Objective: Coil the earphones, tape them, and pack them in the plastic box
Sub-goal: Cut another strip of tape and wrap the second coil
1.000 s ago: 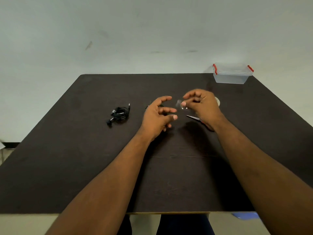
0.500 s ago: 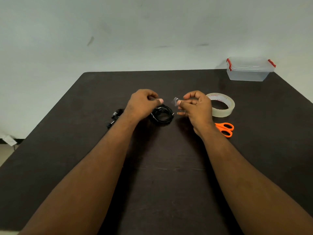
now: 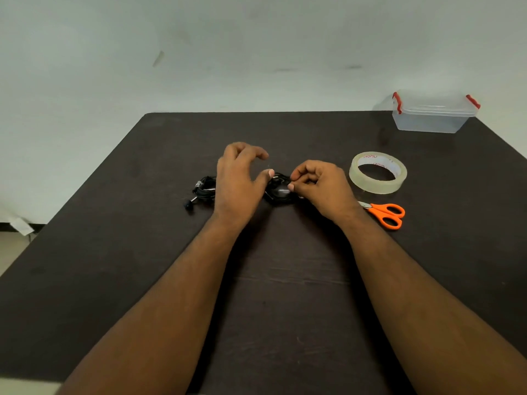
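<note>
step: taping | coiled earphones (image 3: pixel 278 192) lay flat on table (image 3: pixel 142 252) between our hands | right hand (image 3: pixel 319 186) pinched tape piece (image 3: pixel 283 190) over coil, nearer | left hand (image 3: pixel 238 181) loosely curled, thumb touching coil | plastic box (image 3: pixel 432 118) far right, lid on

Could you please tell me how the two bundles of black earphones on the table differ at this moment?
The left earphone coil lies alone, touched by neither hand; the middle earphone coil sits between the left hand and right hand. The left coil shows an earbud sticking out toward the table edge; the middle one shows none. The middle coil has a shiny clear patch, seemingly tape, held by the right hand; the left shows none clearly. Both are black, coiled, resting on the dark table.
</note>
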A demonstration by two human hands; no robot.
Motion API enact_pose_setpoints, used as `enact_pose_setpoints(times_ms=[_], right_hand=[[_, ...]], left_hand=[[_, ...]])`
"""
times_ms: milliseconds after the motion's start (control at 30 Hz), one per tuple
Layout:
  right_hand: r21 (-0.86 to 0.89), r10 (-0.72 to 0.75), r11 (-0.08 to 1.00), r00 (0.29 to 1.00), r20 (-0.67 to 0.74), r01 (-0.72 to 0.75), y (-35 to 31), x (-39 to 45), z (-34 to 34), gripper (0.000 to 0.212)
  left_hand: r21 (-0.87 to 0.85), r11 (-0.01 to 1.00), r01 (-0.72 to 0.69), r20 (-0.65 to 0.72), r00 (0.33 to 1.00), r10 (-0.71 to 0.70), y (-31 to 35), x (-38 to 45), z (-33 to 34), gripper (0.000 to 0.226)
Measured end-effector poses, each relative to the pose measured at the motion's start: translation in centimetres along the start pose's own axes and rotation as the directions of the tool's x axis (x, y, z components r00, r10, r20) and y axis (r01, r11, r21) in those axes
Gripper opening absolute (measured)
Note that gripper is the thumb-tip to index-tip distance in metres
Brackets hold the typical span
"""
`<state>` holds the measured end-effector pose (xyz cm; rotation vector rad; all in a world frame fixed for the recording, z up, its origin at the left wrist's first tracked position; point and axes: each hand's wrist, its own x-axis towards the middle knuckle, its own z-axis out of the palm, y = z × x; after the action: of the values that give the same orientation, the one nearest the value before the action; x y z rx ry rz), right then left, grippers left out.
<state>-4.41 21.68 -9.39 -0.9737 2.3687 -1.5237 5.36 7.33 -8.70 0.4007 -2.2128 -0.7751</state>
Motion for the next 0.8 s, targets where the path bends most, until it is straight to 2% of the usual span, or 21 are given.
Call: enact_pose_setpoints(times_ms=[33, 100, 167, 200, 267, 433, 600, 700, 800], right_hand=[[0.007, 0.005, 1.000, 1.000, -0.002, -0.005, 0.0, 0.1, 0.0, 0.018], [0.027, 0.015, 1.000, 1.000, -0.003, -0.015, 0.2, 0.1, 0.0, 0.017], [0.040, 0.018, 0.999, 1.000, -0.002, -0.018, 0.2, 0.1, -0.1, 0.016], [0.045, 0.020, 0.999, 1.000, -0.002, -0.020, 0.2, 0.1, -0.1, 0.015], [0.054, 0.033, 0.998, 0.999, -0.001, -0.033, 0.1, 0.1, -0.1, 0.013], [0.101, 0.077, 0.992, 0.997, -0.023, -0.074, -0.4, -0.3, -0.2, 0.012], [0.458, 0.227, 0.885, 0.939, -0.259, -0.087, -1.5, -1.2, -0.7, 0.017], [0.577, 0.336, 0.807, 0.902, -0.270, -0.128, -2.3, -2.1, -0.2, 0.020], [0.616, 0.404, 0.766, 0.882, -0.242, -0.182, -2.7, -2.4, 0.9, 0.022]], left_hand=[[0.014, 0.994, -0.104, 0.050, 0.993, 0.103, 0.3, 0.2, -0.4, 0.019], [0.043, 0.972, -0.232, 0.294, 0.933, 0.209, 0.8, 0.5, -1.2, 0.016], [0.197, 0.933, -0.301, 0.470, 0.864, 0.180, 0.9, 0.3, -1.5, 0.029], [0.270, 0.913, -0.306, 0.492, 0.859, 0.142, 0.7, 0.1, -1.4, 0.035], [0.315, 0.907, -0.278, 0.475, 0.874, 0.103, 0.3, -0.1, -1.2, 0.034], [0.274, 0.912, -0.305, 0.436, 0.885, 0.165, -0.6, 0.0, -0.8, 0.018], [0.392, 0.853, -0.345, 0.363, 0.910, 0.201, -0.9, -0.6, 0.8, 0.017], [0.340, 0.926, -0.166, 0.193, 0.976, 0.104, -0.7, -0.6, 1.0, 0.013], [0.112, 0.991, 0.074, 0.023, 0.997, -0.077, -0.2, -0.6, 0.9, 0.011]])
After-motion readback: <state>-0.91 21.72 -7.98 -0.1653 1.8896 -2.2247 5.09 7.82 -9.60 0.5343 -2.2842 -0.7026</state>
